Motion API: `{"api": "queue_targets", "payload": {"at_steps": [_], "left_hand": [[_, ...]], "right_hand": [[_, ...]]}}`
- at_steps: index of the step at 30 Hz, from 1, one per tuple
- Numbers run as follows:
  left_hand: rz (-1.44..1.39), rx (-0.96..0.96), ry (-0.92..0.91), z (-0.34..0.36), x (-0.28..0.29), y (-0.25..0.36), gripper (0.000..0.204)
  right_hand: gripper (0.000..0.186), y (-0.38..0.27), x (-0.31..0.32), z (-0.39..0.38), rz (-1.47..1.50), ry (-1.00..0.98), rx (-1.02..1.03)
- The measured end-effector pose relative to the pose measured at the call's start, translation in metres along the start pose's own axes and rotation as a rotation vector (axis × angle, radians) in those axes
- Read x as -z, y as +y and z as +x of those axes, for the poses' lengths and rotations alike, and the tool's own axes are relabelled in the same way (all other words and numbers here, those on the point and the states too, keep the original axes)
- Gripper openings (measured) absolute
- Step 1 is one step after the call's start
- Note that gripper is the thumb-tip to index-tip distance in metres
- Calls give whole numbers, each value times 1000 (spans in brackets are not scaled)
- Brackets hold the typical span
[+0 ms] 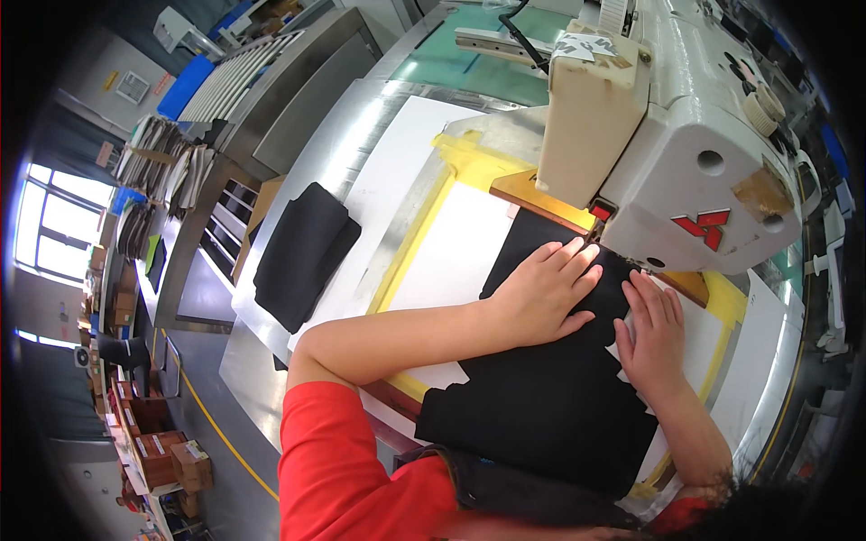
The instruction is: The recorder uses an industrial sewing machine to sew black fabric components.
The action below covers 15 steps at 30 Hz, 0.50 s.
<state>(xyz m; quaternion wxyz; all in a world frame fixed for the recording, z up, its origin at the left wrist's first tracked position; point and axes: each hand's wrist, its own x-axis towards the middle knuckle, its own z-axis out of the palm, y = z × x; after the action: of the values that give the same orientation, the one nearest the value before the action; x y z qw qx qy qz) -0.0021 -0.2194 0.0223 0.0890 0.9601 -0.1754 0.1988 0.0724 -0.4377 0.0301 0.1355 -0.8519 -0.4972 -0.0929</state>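
My left hand (550,293) lies on a piece of black fabric (532,424) with its fingers stretched out, their tips just beside the presser foot (594,233) of a white industrial sewing machine (699,180). My right hand (651,334) rests to the right of it at the fabric's edge, fingers slightly curved and apart, touching the cloth below the machine head. The fabric spreads toward my body over a white work surface edged with yellow tape (410,266). A small pile of black fabric pieces (302,252) sits at the left on the table.
A metal tabletop (361,117) and a green mat (433,59) extend behind. To the left stand metal shelving (216,230), stacks of folders (158,167), a chair (126,356) and cardboard boxes (189,464). A yellow floor line (216,415) runs past them.
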Motion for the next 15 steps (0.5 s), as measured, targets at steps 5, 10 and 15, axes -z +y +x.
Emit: {"api": "queue_targets", "payload": {"at_steps": [5,10,15], "left_hand": [[-16,-2,3,1,2,-1,54],[-24,45,-17,2,2,3,53],[-24,58,-27,-1,7,-3,53]], "right_hand": [[49,1,3,1,14,25,20],[49,5,3,2,54,46,53],[49,6,1,2,77,66,87]]}}
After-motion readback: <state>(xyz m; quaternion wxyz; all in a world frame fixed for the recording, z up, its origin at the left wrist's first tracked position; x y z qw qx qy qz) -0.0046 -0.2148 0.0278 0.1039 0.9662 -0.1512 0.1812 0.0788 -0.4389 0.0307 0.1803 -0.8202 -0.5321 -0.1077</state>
